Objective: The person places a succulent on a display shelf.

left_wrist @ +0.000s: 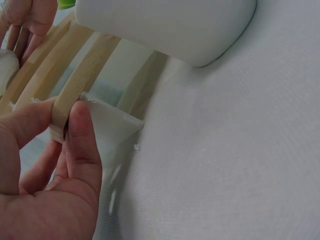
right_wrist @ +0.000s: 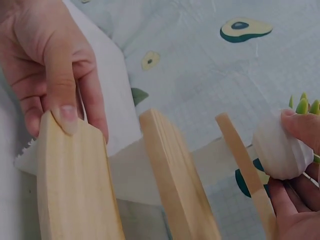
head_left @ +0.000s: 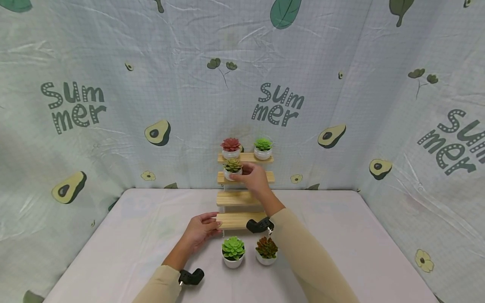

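Note:
A wooden tiered display stand (head_left: 238, 198) with clear side supports stands at the table's far middle. My left hand (head_left: 202, 230) pinches the left end of its lowest shelf (right_wrist: 75, 175), thumb on top. At the left end of the second shelf from the top, my right hand (head_left: 254, 179) grips a yellowish-green potted succulent (head_left: 233, 165) by its white pot (right_wrist: 282, 145). I cannot tell whether that pot touches the shelf. The top shelf carries a red potted succulent (head_left: 230, 147) on the left and a bright green potted succulent (head_left: 263, 148) on the right.
In front of the stand, a green potted succulent (head_left: 233, 251) and a reddish-brown one (head_left: 267, 250) sit on the white-covered table (head_left: 151, 235). Behind the stand hangs a printed cloth (head_left: 197, 139). Dark wrist devices (head_left: 191, 277) are on both wrists.

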`<state>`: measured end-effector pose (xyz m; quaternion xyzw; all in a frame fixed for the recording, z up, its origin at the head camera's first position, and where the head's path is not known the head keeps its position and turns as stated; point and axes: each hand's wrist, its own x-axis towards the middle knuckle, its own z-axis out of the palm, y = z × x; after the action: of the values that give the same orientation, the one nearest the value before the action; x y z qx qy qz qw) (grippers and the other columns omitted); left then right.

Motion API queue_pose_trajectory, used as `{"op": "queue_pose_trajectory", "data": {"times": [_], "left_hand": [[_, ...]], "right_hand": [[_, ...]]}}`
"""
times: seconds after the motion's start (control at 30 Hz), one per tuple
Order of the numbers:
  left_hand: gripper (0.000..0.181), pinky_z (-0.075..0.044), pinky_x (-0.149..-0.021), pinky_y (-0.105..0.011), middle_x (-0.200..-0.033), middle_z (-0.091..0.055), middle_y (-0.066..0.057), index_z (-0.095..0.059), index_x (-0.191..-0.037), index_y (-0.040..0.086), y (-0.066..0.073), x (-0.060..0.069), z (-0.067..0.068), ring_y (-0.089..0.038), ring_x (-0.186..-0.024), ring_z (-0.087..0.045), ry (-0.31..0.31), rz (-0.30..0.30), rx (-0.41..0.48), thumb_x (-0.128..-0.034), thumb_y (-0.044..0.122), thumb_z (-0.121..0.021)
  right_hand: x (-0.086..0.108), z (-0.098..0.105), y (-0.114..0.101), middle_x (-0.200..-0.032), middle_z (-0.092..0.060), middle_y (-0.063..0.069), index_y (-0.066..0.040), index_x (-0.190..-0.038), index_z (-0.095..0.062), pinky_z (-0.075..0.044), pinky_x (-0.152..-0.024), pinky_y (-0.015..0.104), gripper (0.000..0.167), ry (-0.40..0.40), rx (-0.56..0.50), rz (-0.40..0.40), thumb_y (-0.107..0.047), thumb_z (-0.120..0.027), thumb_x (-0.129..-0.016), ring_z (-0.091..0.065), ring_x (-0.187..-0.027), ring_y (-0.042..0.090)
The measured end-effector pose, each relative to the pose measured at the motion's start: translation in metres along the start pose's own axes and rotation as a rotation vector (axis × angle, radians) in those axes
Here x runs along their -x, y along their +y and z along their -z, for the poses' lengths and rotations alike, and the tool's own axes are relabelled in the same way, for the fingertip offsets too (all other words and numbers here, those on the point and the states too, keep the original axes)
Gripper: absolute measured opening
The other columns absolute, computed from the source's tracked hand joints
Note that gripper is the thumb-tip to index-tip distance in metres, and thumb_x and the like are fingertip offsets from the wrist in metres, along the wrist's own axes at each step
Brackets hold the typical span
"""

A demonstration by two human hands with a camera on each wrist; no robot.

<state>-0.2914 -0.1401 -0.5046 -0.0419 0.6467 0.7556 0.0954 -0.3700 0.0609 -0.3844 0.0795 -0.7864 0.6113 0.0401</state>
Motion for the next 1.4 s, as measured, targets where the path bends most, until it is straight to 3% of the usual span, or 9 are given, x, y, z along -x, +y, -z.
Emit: {"op": "queue_pose_trajectory", "data": {"times": [0.57,1.1,1.4], "left_hand": [[0.048,-0.065,-0.074,-0.030,-0.102,-0.067,-0.012,-0.054,-0.139,-0.010,0.0011,0.0006,-0.0007,-0.017,-0.084,-0.070,0.007,-0.011,-0.004,-0.0934,-0.007,-0.068],[0.046,-0.064,-0.073,-0.028,-0.100,-0.068,-0.011,-0.055,-0.138,-0.010,0.0001,0.0007,-0.0002,-0.017,-0.083,-0.069,0.002,-0.013,0.000,-0.0935,-0.008,-0.067],[0.047,-0.065,-0.074,-0.030,-0.100,-0.068,-0.011,-0.055,-0.138,-0.010,-0.0005,0.0013,-0.0009,-0.017,-0.083,-0.069,0.008,-0.011,-0.005,-0.0933,-0.007,-0.067]], "right_hand": [[-0.0074,-0.0031,0.0002,-0.119,-0.074,0.011,-0.007,-0.124,-0.072,-0.061,-0.085,0.031,0.051,0.004,0.048,0.056,-0.018,-0.091,-0.079,-0.069,-0.108,0.023],[-0.0084,-0.0032,-0.0019,-0.121,-0.073,0.010,-0.007,-0.125,-0.071,-0.061,-0.089,0.034,0.051,-0.016,0.078,0.015,-0.019,-0.090,-0.079,-0.068,-0.111,0.024],[-0.0073,-0.0026,-0.0001,-0.122,-0.072,0.010,-0.007,-0.126,-0.071,-0.060,-0.085,0.030,0.050,-0.030,0.080,0.026,-0.020,-0.089,-0.081,-0.067,-0.109,0.023]]}}
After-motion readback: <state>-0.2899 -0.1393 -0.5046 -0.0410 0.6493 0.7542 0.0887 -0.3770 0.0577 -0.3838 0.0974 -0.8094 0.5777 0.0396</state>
